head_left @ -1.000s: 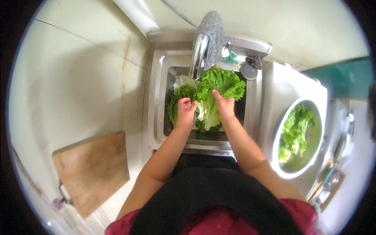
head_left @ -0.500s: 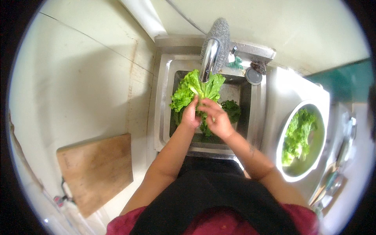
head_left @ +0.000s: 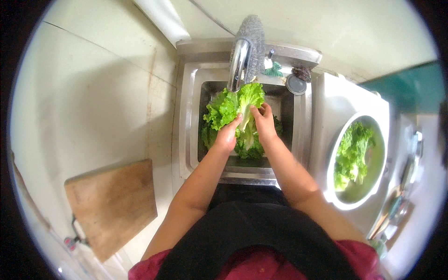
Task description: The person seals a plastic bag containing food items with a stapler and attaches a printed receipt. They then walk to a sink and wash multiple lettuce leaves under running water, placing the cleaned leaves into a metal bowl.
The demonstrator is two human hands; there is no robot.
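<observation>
Green leaf lettuce (head_left: 223,111) is held up in both my hands over the metal sink (head_left: 190,121), just under the chrome faucet (head_left: 239,65). My left hand (head_left: 227,134) grips it from the left, the thumb lying along the pale stem. On the other side my right hand (head_left: 264,122) has its bent fingers on a frilly leaf (head_left: 252,96). More lettuce (head_left: 249,148) lies in the basin below, partly hidden by my hands. Whether water runs from the faucet I cannot tell.
Right of the sink, a white bowl (head_left: 339,201) holds more lettuce (head_left: 352,154). A wooden cutting board (head_left: 114,203) lies at the lower left. A dark round lid (head_left: 296,84) and a green-striped cloth or scrubber (head_left: 274,70) sit on the sink's back ledge. Utensils (head_left: 396,210) line the far right.
My right hand, blurred and off the leaves before, now touches a leaf to the right of the stem. A leaf stands up more under the faucet. The whole view has shifted slightly.
</observation>
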